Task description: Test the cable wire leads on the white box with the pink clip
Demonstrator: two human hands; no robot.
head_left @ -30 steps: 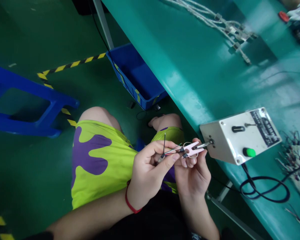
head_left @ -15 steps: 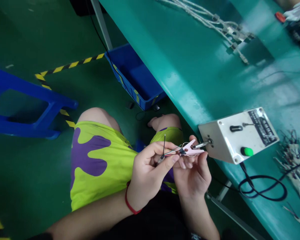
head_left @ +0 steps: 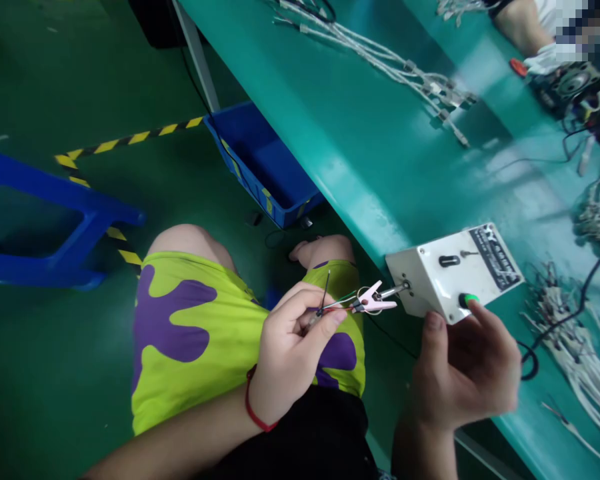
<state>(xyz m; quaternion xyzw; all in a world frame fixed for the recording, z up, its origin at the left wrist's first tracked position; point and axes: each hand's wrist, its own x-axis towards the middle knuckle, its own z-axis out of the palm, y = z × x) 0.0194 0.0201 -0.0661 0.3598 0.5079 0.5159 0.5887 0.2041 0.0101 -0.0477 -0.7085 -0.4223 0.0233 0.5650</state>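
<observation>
My left hand [head_left: 290,347] pinches a small bundle of thin wires [head_left: 336,305] (green, red, black) over my lap. The wire ends sit in a pink clip [head_left: 373,299] that hangs from a metal probe on the side of a white box [head_left: 450,270] at the edge of the teal bench [head_left: 380,147]. My right hand [head_left: 467,363] is under the box's near end. One finger of my right hand touches the box's green button [head_left: 469,299], with the thumb up beside the box.
A blue bin [head_left: 270,167] stands on the green floor under the bench, and a blue stool [head_left: 45,233] is at left. White cable bundles [head_left: 380,60] lie across the bench, with more wire pieces [head_left: 570,333] at right. Another person's arm [head_left: 520,27] rests at the far top right.
My right hand let go of the pink clip and moved right to the white box, a finger now on the green button. The clip stays hanging on the probe. The view shifted slightly.
</observation>
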